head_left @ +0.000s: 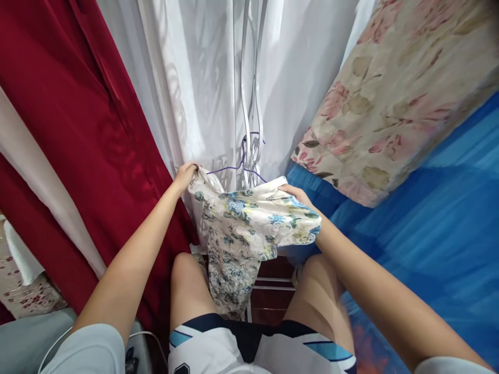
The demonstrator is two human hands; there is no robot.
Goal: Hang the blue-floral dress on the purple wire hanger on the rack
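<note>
A cream garment with blue and yellow flowers (pixel 241 223) hangs in front of me, its lower part drooping between my knees. My left hand (pixel 185 179) pinches its left upper corner. At the right upper edge, my right hand (pixel 296 193) grips the cloth, with part of the fingers hidden by a fold. Behind the garment's top edge shows a thin purple hanger (pixel 224 169). Its hook is up among white curved metal bars (pixel 246 111); how far the hanger sits inside the cloth is hidden.
White curtains (pixel 210 78) hang straight ahead, and a red curtain (pixel 128 140) on the left. To the right are a pink-flowered cloth (pixel 374 119) and blue fabric (pixel 409 223). White rails (pixel 275 280) run low between my legs. A white cable (pixel 150 335) lies at lower left.
</note>
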